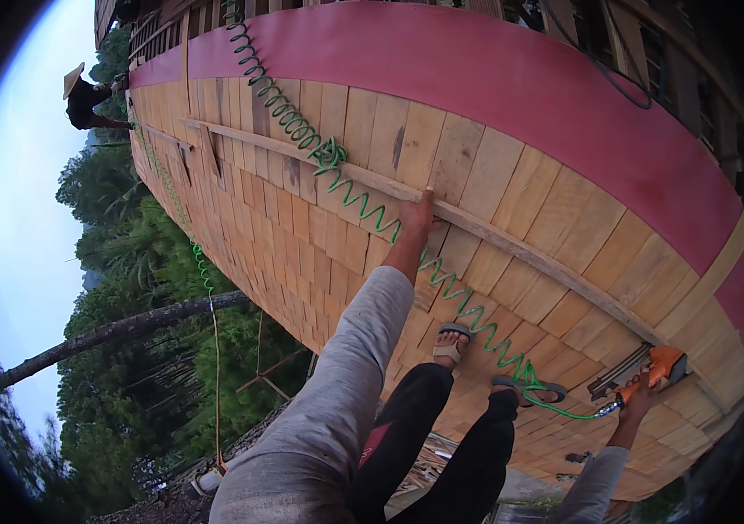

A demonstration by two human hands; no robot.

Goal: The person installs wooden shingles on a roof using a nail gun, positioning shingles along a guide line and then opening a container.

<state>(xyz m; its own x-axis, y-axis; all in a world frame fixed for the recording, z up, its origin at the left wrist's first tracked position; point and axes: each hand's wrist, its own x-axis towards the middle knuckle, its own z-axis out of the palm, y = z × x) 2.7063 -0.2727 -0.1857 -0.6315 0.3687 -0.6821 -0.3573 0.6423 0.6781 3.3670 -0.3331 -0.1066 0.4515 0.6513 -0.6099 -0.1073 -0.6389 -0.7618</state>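
Observation:
My left hand (pixel 416 220) is closed on a long wooden batten (pixel 529 256) that lies across the rows of wooden shingles (pixel 372 135). Part of its grip is hidden behind the hand. At the right, my right hand (pixel 641 395) grips the handle of an orange nail gun (pixel 669 360), whose nose end sits close to the batten's right end. A green coiled air hose (pixel 451 284) joins the gun's handle, passes my feet, runs beneath my left arm and stretches up to the far left.
My sandalled feet (pixel 449 345) stand on the sloping shingled roof. A red sheet (pixel 477 65) borders the shingles above. Another person (pixel 84 103) in a pointed hat works at the far left edge. A rope (pixel 216 384), a pole (pixel 119 336) and trees lie beyond the left drop.

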